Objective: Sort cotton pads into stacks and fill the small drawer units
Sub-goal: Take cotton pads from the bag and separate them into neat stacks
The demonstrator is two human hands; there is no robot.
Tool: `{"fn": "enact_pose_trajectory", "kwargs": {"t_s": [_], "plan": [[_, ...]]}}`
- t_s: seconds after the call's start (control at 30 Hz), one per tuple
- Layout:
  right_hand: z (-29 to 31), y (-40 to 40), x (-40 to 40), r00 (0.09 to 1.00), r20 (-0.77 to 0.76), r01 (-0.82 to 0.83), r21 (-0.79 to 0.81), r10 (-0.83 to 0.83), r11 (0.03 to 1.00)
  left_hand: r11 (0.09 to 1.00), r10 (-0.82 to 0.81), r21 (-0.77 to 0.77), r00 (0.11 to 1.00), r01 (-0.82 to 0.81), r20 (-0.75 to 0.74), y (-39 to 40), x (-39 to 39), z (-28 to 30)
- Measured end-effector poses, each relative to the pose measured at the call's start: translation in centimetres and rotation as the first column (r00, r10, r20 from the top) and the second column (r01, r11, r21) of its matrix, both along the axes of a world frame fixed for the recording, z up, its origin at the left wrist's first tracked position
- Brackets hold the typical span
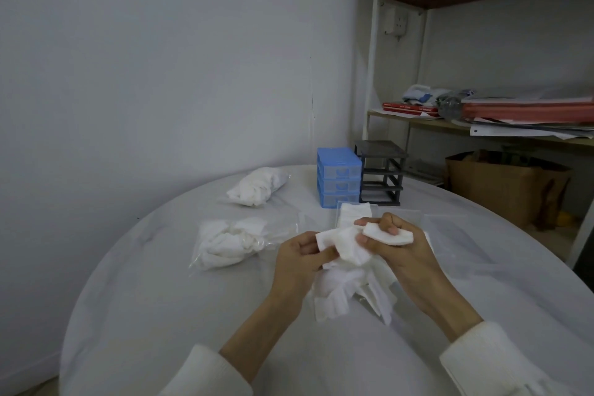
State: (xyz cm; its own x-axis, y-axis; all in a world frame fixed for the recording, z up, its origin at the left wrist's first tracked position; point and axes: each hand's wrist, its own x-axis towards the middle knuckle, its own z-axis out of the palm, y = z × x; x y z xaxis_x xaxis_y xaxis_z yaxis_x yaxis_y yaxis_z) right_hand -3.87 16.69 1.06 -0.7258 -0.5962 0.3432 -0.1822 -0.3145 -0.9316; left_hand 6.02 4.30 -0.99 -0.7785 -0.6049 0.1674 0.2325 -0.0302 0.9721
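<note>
Two hands meet over the middle of the round white desk (154,299), each closed on cotton pads; the left hand (300,262) pinches the edge of a square white pad (328,239) between thumb and fingers, while the right hand (397,246) curls its fingers around a small thick stack of pads (390,236), thumb pressed beneath; the pads look soft, matte and bright white, roughly square with finely scalloped edges; directly below the hands, at about 6 o'clock from them, a loose heap of pads (347,289) lies scattered on the desk, overlapping at odd angles; at 12 o'clock from the hands a clear drawer tray (406,215) holds a neat row of pads (355,214) standing close together; beyond it, at roughly 12 o'clock on the desk, stand a blue drawer unit (339,177) with its three drawers in place and, touching its right side, a black drawer frame (381,172) with open slots; at 9 o'clock from the hands a clear bag of crumpled pads (229,241) lies flat; a second bag of pads (257,186) rests at 11 o'clock, nearer the wall.
</note>
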Motion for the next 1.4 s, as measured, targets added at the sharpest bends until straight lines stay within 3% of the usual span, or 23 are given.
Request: {"fn": "enact_pose_trajectory", "kwargs": {"t_s": [0.1,0.3,0.8,1.4], "plan": [[-0.1,-0.2,0.1,0.999,0.017,-0.041,0.010,0.041,0.999,0.999,-0.034,0.020,0.999,0.034,0.007,0.0,0.2,0.1],[-0.5,-0.4,0.0,0.992,-0.081,0.106,0.042,-0.102,0.994,0.992,-0.126,0.015,0.992,0.126,0.001,0.8,0.0,0.6],[-1.1,-0.8,0.1,0.948,-0.231,0.234,0.031,-0.221,0.972,0.986,-0.103,0.134,0.995,0.103,-0.006,1.3,0.1,1.4],[-1.4,-1.0,0.3,0.972,-0.140,0.201,0.076,-0.190,0.977,0.993,-0.078,0.087,0.996,0.081,-0.035,1.3,0.0,0.8]]}}
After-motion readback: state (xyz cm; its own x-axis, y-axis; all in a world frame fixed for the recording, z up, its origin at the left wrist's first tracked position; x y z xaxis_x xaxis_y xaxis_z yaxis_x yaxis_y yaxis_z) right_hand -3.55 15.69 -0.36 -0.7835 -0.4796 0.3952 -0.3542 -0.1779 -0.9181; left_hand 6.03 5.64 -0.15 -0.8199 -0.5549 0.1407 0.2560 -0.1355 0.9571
